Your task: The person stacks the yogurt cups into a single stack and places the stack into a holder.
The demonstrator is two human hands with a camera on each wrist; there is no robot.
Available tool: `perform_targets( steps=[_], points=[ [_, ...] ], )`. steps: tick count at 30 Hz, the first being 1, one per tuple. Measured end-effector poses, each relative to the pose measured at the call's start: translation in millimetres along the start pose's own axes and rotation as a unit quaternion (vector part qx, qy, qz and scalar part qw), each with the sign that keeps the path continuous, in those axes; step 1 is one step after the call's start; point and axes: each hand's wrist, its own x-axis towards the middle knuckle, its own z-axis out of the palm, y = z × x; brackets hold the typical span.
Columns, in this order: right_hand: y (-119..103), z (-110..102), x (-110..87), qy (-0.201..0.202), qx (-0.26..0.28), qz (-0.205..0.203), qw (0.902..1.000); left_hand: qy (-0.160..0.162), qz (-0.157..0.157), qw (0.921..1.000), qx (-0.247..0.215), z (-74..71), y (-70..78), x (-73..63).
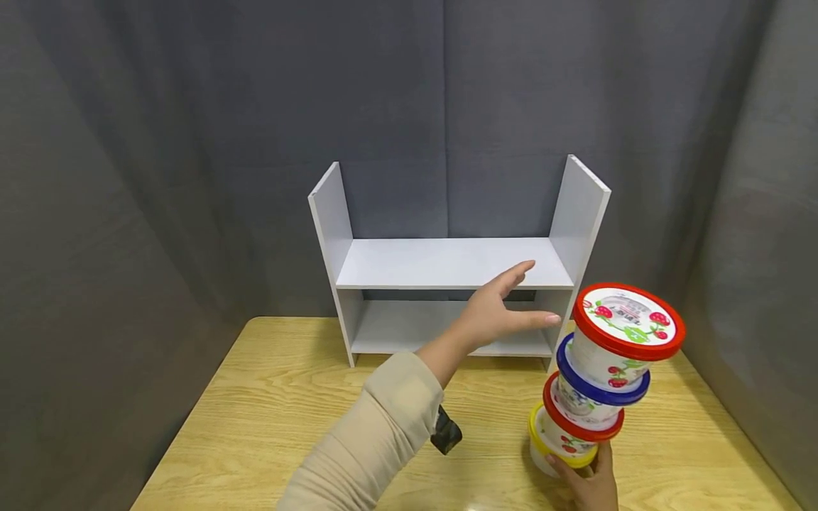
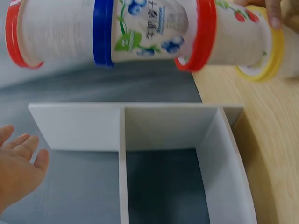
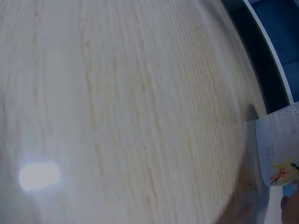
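A stack of several white tubs stands at the right in the head view. From the top down come a red-lidded tub (image 1: 629,323), a blue-lidded tub (image 1: 601,392), another red-lidded tub (image 1: 584,424) and a yellow-lidded tub (image 1: 539,443). My right hand (image 1: 591,486) grips the yellow-lidded tub low down, thumb and fingers round its side. To the left of the stack, my left hand (image 1: 495,316) holds nothing, its thumb spread away from straight fingers. The left wrist view shows berry prints on the tubs, with that hand (image 2: 21,168) apart from them.
A white two-tier shelf (image 1: 447,262) stands at the back of the wooden table (image 1: 268,426), behind my left hand. Grey curtains (image 1: 383,85) hang behind it and on both sides. A small black object (image 1: 446,431) shows beside my left sleeve.
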Motion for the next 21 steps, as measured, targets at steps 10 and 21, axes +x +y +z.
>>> perform_targets(
  steps=[10, 21],
  points=[
    [9, 1, 1.3, 0.034, -0.038, -0.040, 0.9979, 0.030, -0.017, 0.9993, -0.014, -28.9, -26.9, -11.4],
    [1, 4, -2.2, 0.025, -0.014, -0.054, 0.9981, 0.098, 0.006, 0.9948, -0.029, -68.1, -56.6, -23.5]
  ],
)
